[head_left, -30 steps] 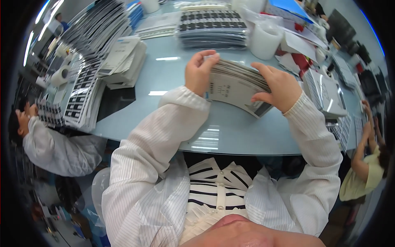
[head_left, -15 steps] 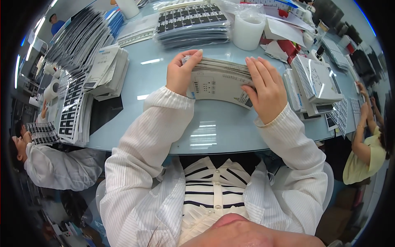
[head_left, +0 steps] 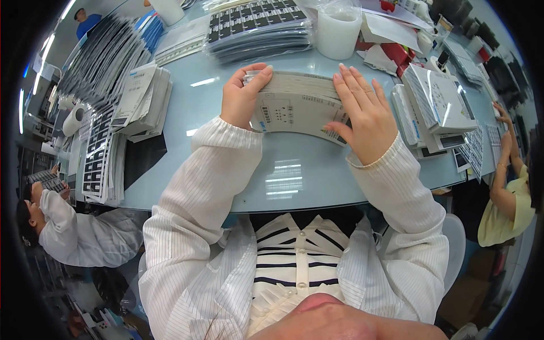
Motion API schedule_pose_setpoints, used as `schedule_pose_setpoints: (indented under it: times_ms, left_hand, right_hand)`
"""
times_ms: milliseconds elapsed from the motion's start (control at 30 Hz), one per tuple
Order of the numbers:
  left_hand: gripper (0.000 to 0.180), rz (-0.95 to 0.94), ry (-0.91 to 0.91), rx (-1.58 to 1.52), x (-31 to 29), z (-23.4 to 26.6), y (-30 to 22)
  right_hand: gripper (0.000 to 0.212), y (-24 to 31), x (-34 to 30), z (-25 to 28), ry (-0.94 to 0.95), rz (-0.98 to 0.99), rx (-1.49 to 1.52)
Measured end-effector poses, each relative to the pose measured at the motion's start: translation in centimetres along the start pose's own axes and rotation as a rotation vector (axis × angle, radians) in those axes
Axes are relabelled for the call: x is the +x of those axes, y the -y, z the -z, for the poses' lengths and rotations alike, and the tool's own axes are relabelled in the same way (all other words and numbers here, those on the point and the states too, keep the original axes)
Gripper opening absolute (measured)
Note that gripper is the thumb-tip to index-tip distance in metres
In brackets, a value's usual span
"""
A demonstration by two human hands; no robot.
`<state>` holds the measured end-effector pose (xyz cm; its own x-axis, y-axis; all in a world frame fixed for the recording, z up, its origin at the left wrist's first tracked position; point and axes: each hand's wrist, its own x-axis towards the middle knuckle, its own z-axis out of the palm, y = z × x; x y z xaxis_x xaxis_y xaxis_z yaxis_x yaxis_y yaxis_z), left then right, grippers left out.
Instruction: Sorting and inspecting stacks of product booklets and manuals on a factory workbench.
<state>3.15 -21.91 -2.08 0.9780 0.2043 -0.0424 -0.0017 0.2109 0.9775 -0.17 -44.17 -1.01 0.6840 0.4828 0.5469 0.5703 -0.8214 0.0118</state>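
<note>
Glass, pale blue and shiny, tops the table (head_left: 283, 190), and it is crowded: from where I stand I see a plastic-wrapped bundle (head_left: 258, 25) of black-marked sheets on the far side, with a white roll (head_left: 339, 37) just beside it. A left pile (head_left: 139, 102) of pale packets and a right pile (head_left: 436, 105) stand on either side of the work, and a black sheet (head_left: 144, 161) lies below the left pile. Something red (head_left: 399, 55) shows among crumpled papers beyond the right hand (head_left: 368, 113). The stack (head_left: 297, 107) of thin, pale pieces is between the two hands over the middle of the table, its long axis running left to right and dipping a little to the right. It is bowed along that length, its printed face toward the wearer and its layered edges uppermost. The left hand (head_left: 243, 99) is clamped on its left end, thumb on top. The right hand lies against the other end, fingers straight, thumb spread; whether it grips, I can't tell. It covers that end, and the stack's back is hidden. I can't make out whether the lower edge touches the glass. The bundle's far edge is cut off.
</note>
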Motion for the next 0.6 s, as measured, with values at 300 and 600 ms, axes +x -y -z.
schedule_pose_setpoints:
  times_ms: [300, 600]
  left_hand:
    - [0.03, 0.04, -0.008, -0.04, 0.0, -0.2, 0.2]
    - [0.051, 0.057, 0.163, -0.211, -1.4, 1.5, 2.0]
  right_hand:
    - [0.078, -0.2, -0.4, -0.4, -0.045, 0.005, 0.015]
    - [0.095, -1.6, -4.1, -3.3, -0.278, -0.423, 0.65]
